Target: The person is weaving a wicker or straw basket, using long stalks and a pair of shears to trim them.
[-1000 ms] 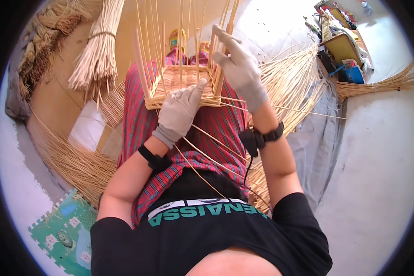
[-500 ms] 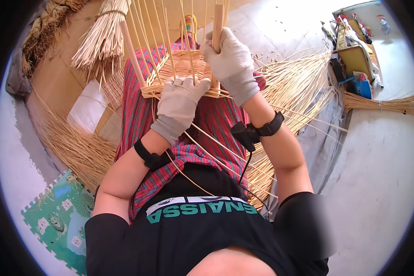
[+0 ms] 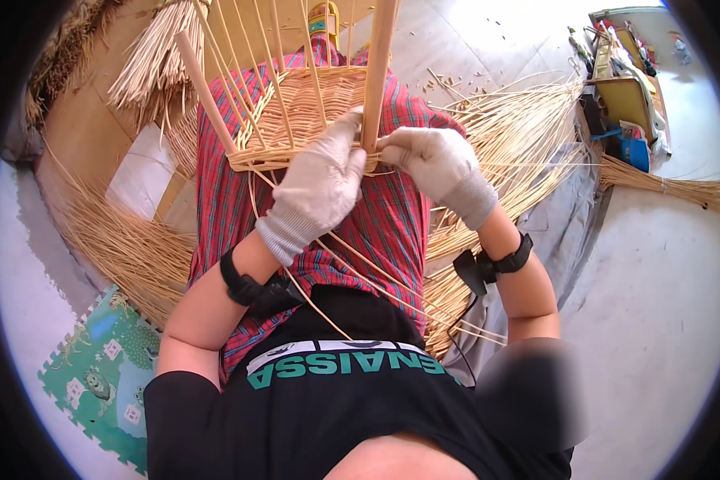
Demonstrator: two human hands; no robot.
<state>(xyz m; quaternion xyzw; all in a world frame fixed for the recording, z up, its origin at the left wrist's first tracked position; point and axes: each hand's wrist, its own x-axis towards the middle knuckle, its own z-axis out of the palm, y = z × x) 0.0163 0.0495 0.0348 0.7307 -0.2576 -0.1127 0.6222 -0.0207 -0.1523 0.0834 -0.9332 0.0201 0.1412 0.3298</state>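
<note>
A partly woven wicker basket (image 3: 304,100), with thin upright stakes and thicker wooden posts, rests on my lap over a red plaid cloth (image 3: 376,240). Both my hands wear pale work gloves. My left hand (image 3: 320,172) grips the near rim beside the right corner post (image 3: 378,72), its fingers reaching inside the weave. On the outer side of that post, my right hand (image 3: 436,160) pinches a thin wicker strand at the corner; its fingertips partly hide the strand. Loose strands (image 3: 360,272) trail from the near edge across my lap.
Heaps of long wicker lie to the right (image 3: 504,160) and left (image 3: 120,240). Upper left stands a tied bundle of cut canes (image 3: 156,60). A cluttered box (image 3: 624,104) sits far right. A green foam mat (image 3: 104,376) covers floor at lower left.
My right hand has let go of the corner post and come down to the rim at its foot. My left hand has shifted toward that corner. The basket has tipped and moved slightly nearer.
</note>
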